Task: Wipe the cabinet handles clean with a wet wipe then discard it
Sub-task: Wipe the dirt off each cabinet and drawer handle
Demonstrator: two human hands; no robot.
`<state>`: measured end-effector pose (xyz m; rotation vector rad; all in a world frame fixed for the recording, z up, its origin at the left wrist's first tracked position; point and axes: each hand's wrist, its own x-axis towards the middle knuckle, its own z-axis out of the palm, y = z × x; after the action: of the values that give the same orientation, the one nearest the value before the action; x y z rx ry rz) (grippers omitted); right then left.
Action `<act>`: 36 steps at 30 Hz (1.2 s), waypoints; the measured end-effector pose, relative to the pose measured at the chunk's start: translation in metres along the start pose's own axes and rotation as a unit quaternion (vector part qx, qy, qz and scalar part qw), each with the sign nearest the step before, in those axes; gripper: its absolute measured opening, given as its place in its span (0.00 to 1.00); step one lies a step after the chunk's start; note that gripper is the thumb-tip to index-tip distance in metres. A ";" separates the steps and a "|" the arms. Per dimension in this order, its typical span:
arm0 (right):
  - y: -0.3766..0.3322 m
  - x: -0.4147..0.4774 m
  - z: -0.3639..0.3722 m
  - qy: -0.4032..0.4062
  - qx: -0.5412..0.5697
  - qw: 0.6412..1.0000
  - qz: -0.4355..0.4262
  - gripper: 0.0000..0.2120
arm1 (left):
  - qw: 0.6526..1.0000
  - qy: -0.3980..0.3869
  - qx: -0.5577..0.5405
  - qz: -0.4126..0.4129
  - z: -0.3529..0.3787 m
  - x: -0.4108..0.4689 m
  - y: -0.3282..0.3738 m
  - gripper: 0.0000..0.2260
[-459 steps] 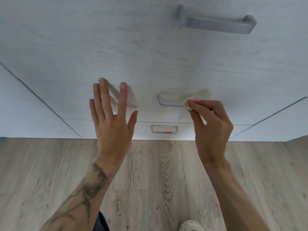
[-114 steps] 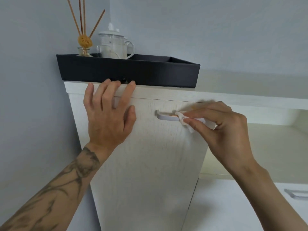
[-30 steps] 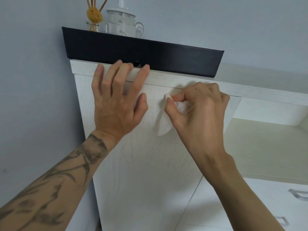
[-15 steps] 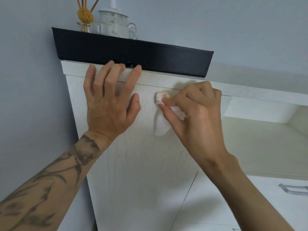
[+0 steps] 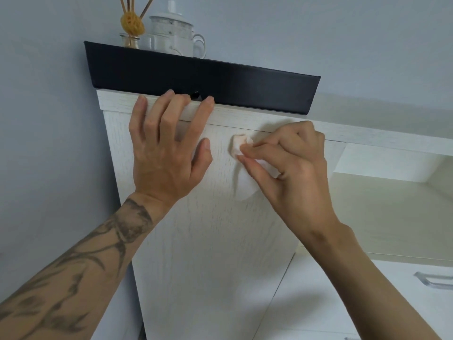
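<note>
Hands work high on the tall cabinet door [image 5: 208,241] in the head view, the only one there is. The left hand [image 5: 166,153] lies flat on the door with its fingers spread wide, their tips reaching the top edge just under the black tray [image 5: 245,87]; it holds nothing. The right hand [image 5: 291,168] pinches the wet wipe [image 5: 241,144] between thumb and forefinger, the other fingers curled behind. It presses the bunched end against the door just right of the left thumb, near it but apart. A loose flap of the wipe hangs below the pinch.

A few seconds ago the left end of the door handle showed bare, and the wipe sat further right on the bar. Now the wipe is at that left end, and the door handle is wholly hidden behind wipe and hand. Well before that, the same hand rubbed a low drawer handle near the floor. So the pass seems to have run the length of this bar, and this one looks nearly done.

A second handle [image 5: 434,282] shows at the lower right edge, well apart from both hands; whether it has been cleaned I cannot tell. No bin is in view, so throwing the wipe away is not yet done. On the tray stand a white jug [image 5: 176,38] and reed sticks [image 5: 133,20].
</note>
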<state>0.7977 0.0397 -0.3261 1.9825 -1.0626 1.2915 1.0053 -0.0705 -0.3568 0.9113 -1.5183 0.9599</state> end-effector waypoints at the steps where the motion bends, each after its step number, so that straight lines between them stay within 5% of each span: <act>1: 0.001 -0.001 -0.001 0.001 -0.003 1.000 -0.005 0.05 | 1.000 0.001 -0.001 0.000 0.000 0.000 0.000 0.23; 21: 0.046 -0.026 -0.032 0.047 -0.059 0.994 -0.085 0.05 | 1.000 0.007 0.001 0.000 0.000 0.000 -0.001 0.24; 36: 0.034 -0.032 -0.057 0.017 -0.029 0.997 0.073 0.09 | 1.000 0.010 -0.009 -0.001 0.000 -0.001 -0.001 0.24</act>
<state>0.7336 0.0754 -0.3321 1.8627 -1.2338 1.3484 1.0060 -0.0708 -0.3574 0.8868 -1.5063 0.9506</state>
